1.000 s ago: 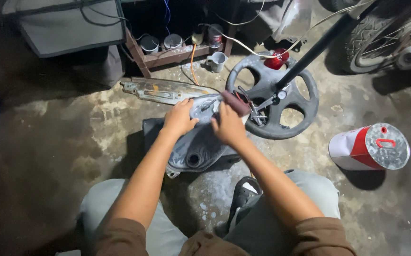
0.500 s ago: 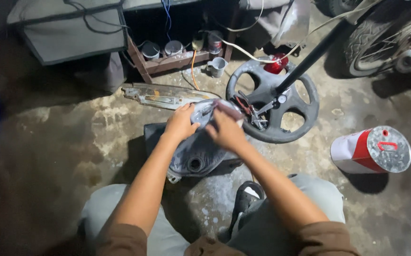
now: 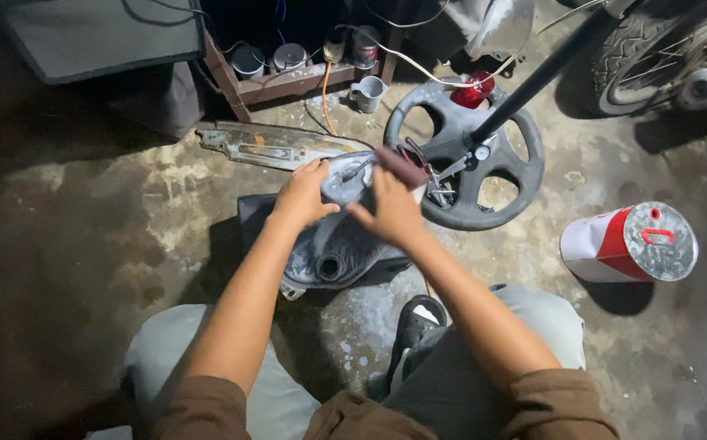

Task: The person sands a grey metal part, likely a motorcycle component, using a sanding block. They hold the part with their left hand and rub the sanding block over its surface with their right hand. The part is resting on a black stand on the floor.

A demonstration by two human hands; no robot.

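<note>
A grey, dusty plastic cover panel (image 3: 339,244) rests on a dark block on the concrete floor in front of my knees. My left hand (image 3: 303,195) grips the panel's upper left edge and steadies it. My right hand (image 3: 392,210) presses a small reddish-brown sanding pad (image 3: 403,167) against the panel's upper end. Both forearms reach out from brown sleeves. A round hole shows in the panel's lower part.
A grey spoked wheel rim (image 3: 469,155) with a black pole lies just right of the panel. A red and white can (image 3: 629,243) lies on its side at right. A long dirty metal part (image 3: 268,147), a mug (image 3: 367,93), tins and a motorcycle tyre (image 3: 626,57) stand beyond.
My right hand has slid the sanding pad a little along the panel's top end. My left hand keeps its grip. The view has shifted slightly.
</note>
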